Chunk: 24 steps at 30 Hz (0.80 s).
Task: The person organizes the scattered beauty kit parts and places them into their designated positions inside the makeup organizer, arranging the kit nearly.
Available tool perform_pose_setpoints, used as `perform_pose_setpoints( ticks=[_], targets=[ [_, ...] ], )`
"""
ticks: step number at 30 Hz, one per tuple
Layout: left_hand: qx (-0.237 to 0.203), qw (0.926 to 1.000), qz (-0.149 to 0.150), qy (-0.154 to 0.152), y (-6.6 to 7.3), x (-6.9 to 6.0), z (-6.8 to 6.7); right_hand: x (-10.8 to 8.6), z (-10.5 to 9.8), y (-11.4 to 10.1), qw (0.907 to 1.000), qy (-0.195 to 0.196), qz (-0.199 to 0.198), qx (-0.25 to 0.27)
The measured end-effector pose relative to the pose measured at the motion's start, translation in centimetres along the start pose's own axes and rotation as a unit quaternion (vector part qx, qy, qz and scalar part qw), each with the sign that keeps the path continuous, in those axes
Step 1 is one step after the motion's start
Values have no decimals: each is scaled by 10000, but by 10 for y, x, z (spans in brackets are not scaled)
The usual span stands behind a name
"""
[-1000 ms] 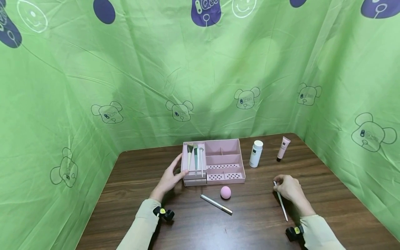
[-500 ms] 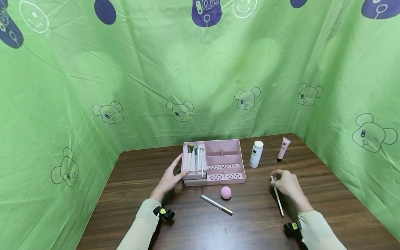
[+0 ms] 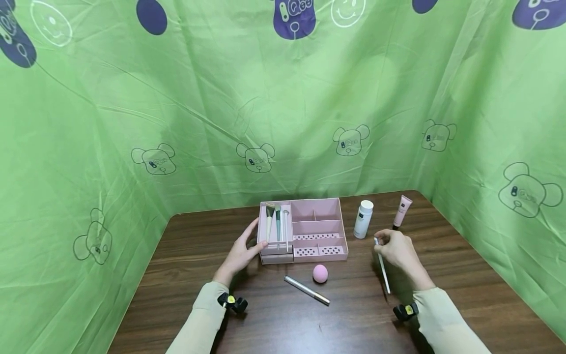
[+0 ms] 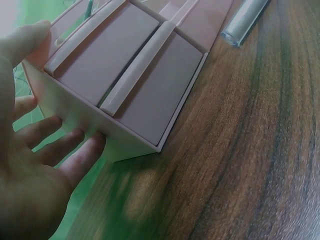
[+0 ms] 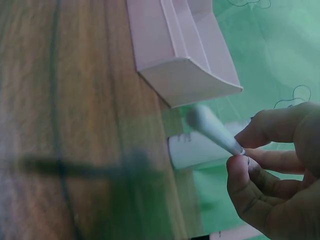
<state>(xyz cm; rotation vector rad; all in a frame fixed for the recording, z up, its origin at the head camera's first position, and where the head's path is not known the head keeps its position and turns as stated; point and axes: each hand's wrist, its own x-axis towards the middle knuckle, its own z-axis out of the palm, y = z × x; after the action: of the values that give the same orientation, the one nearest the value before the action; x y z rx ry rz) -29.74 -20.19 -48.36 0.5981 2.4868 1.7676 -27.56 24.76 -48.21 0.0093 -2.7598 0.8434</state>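
My left hand (image 3: 240,253) rests against the left side of a pink cosmetics organizer (image 3: 318,225). In the left wrist view its fingers (image 4: 82,157) touch the side wall, and the thumb lies over the top edge above two drawers. Several makeup brushes (image 3: 277,222) lie in the organizer's left top tray. Over the right part of the table, my right hand (image 3: 398,250) pinches a slim white makeup brush (image 3: 383,270) between thumb and fingertips. Its rounded handle end (image 5: 202,120) points at the right wrist camera; the fingers hide its other end.
A pink ball-shaped sponge (image 3: 320,274) and a silver pen-like tube (image 3: 307,290) lie before the organizer. Right of it stand a white bottle (image 3: 363,220) and a pink tube (image 3: 402,211). Green cloth (image 3: 300,98) encloses the wooden table (image 3: 185,275) at back and sides.
My right hand has moved left and away from me with the white brush, closer to the bottle. The left hand stays at the organizer's side.
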Motion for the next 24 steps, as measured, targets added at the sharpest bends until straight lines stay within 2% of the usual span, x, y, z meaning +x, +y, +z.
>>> perform_pose_setpoints(
  ticks=[15, 22, 24],
  targets=[
    [126, 9999, -66, 18, 0, -1, 0, 23, -7, -41, 9993, 74, -318, 207],
    [76, 9996, 8, 255, -37, 9, 3, 34, -6, -62, 9989, 74, -303, 340],
    [106, 9994, 22, 315, -38, 10, 3, 37, -6, -69, 9985, 86, -343, 415]
  ],
)
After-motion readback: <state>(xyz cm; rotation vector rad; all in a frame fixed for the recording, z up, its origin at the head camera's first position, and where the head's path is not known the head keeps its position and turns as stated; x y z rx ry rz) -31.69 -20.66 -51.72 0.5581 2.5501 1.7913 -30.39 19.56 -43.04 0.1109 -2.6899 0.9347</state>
